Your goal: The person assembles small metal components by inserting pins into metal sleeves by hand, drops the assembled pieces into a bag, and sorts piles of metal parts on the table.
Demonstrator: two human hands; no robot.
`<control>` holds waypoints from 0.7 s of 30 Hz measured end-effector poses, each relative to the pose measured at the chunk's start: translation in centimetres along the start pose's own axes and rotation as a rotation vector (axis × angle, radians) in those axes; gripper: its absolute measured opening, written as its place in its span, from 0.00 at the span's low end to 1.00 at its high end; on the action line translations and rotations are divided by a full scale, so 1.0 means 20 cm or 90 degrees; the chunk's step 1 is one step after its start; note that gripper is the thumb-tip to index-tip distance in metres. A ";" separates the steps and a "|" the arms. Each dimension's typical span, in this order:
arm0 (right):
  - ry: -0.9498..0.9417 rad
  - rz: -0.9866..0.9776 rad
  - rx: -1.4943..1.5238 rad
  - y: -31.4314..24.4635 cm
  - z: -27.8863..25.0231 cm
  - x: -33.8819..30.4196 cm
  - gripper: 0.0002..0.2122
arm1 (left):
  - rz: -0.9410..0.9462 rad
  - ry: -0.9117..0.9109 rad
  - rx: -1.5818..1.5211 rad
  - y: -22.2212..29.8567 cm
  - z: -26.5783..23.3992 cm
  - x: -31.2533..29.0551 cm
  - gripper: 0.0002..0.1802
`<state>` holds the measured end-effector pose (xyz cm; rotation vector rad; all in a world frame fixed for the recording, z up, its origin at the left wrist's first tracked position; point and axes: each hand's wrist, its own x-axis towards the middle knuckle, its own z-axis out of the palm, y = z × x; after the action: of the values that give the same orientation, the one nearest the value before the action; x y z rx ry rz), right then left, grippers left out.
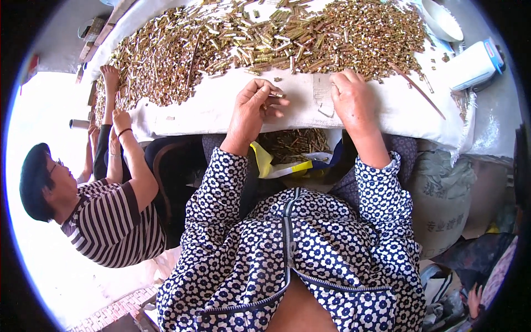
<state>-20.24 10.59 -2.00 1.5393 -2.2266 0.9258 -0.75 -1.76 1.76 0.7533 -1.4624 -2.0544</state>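
My left hand (255,110) is raised just over the near edge of the white-covered table (204,119). Its thumb and forefinger pinch a small brass-coloured metal piece (277,95), and the other fingers curl beneath. My right hand (355,102) is at the table edge, with its fingers bent and pressed together. Whatever they may hold is hidden. Beside those fingertips a flat greyish strip (321,88) lies on the cloth, with a thin wire loop (326,113) at its near end. A wide heap of small brass-coloured metal pieces (376,36) spreads beyond both hands, some joined in longer rows.
Below the table edge, an open bag with a yellow rim (264,160) holds more pieces. A thin stick (418,91), a white bowl (441,21) and a white, blue-lidded container (478,65) are at right. A co-worker in stripes (119,221) sits left; another person's hand (474,300) shows lower right.
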 end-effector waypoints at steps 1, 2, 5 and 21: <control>0.004 0.011 0.020 0.00 0.00 -0.01 0.05 | 0.016 0.004 -0.027 0.01 0.02 0.00 0.08; 0.008 0.023 0.039 0.00 0.00 -0.01 0.05 | 0.017 0.000 -0.024 0.01 0.03 0.01 0.08; 0.043 0.035 0.087 -0.01 0.01 -0.02 0.05 | 0.073 0.032 0.002 0.01 0.03 0.06 0.08; 0.068 0.029 0.307 -0.06 0.02 -0.03 0.07 | 0.274 0.066 0.768 -0.01 0.11 0.33 0.17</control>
<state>-18.85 10.42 -2.17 1.5763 -2.0668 1.6090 -7.06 -4.68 1.25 0.8063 -2.4808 -0.6578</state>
